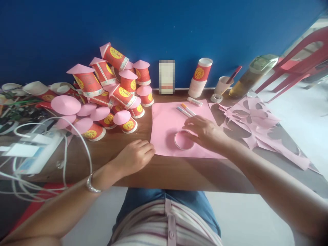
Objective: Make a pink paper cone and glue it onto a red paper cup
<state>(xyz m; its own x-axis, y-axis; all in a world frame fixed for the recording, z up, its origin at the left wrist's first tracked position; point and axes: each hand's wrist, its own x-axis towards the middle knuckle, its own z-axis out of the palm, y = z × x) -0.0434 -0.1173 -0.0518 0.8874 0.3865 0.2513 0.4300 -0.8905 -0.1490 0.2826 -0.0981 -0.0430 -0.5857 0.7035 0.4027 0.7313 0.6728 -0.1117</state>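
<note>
A pink paper sheet (164, 124) lies flat on the brown table. My left hand (139, 153) rests at its near left edge with the fingers curled in; their tips are hidden, and nothing shows in them. My right hand (205, 133) reaches over the sheet, thumb and fingers at the right side of a round ring (175, 143) that looks like a tape roll. Pink shows through its middle. Just beyond the right fingers are a blue-ended pen (183, 111) and an orange-ended pen (188, 109). A small white tube (194, 101) lies near the sheet's far edge.
Red paper cups with pink cone tops (84, 80) are piled at left. White cables and a power strip (42, 150) lie nearer. Stacked cups (200, 78), a cup holding a red pen (222, 84), clear tape (216, 98), a bottle (246, 80) and cut pink scraps (258, 128) are at right.
</note>
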